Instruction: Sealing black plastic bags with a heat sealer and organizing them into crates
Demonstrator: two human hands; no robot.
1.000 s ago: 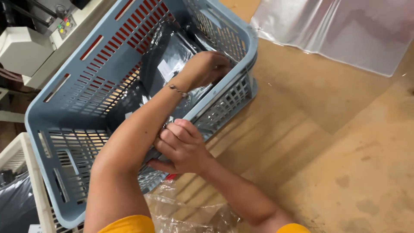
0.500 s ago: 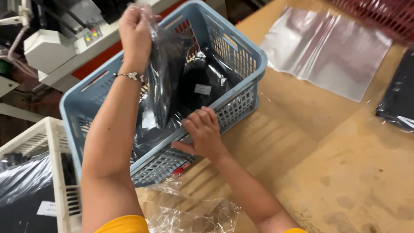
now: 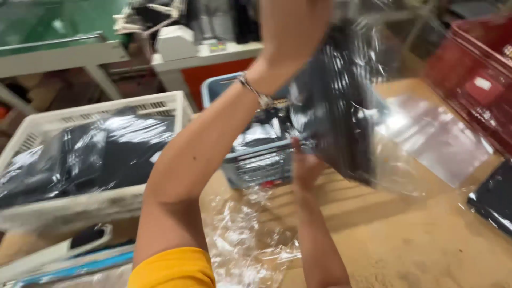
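Whereas half a second before my left hand (image 3: pixel 290 32) gripped the bagged garment (image 3: pixel 336 106) just above the blue crate (image 3: pixel 256 160), it had now closed on the top edge, lifted clear; my right hand (image 3: pixel 305 165) touched its lower edge, grip unclear.

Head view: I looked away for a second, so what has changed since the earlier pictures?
The left hand has lifted the dark garment in clear plastic wrap up out of the blue plastic basket. The right hand moved from the basket's rim to the package's lower edge. The basket stayed put.
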